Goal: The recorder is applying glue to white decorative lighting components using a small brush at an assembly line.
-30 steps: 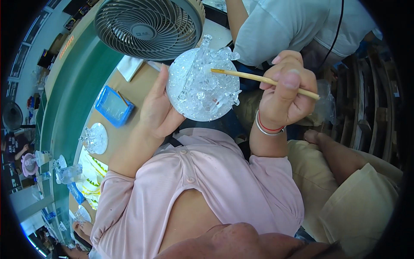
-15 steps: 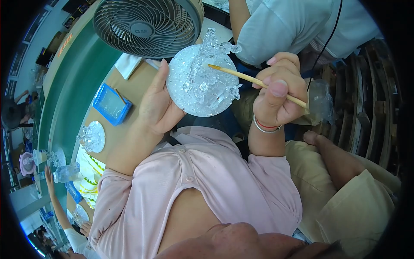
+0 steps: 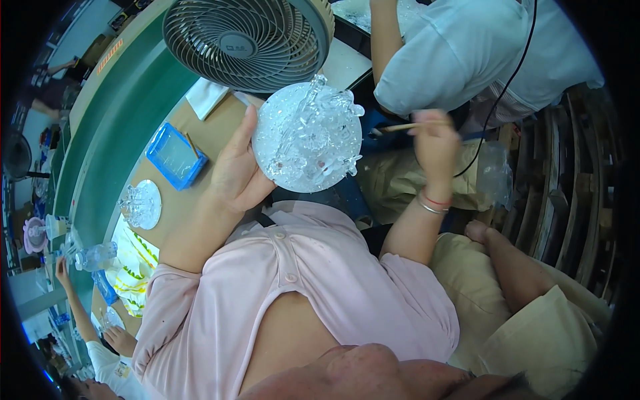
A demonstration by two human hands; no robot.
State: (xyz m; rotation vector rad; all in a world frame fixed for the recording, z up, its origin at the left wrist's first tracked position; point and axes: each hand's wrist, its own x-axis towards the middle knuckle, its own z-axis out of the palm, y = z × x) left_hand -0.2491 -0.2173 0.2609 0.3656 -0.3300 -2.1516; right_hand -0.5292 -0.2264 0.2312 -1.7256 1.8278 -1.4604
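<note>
From my remote seat I see the right hand pulled away to the right: half a second ago its wooden stick crossed over the sparkling disc with the tip over its middle, and now the tip sits just beside the disc, apart from it. That hand is blurred, though I can make out its fingers closed on the stick. The left hand keeps its grip on the disc's left side, thumb along the edge and the other fingers mostly hidden behind, and the disc shows its decorated face to me. The piece is held up above the person's lap, just below the fan in my view. It is round and whitish-clear, full of glittering specks, with glassy shapes standing on its face: a long knobby one running toward the upper edge and smaller lumps at the right rim. A reddish spot shows low on it. A similar clear piece rests on the table, near a blue tray.
</note>
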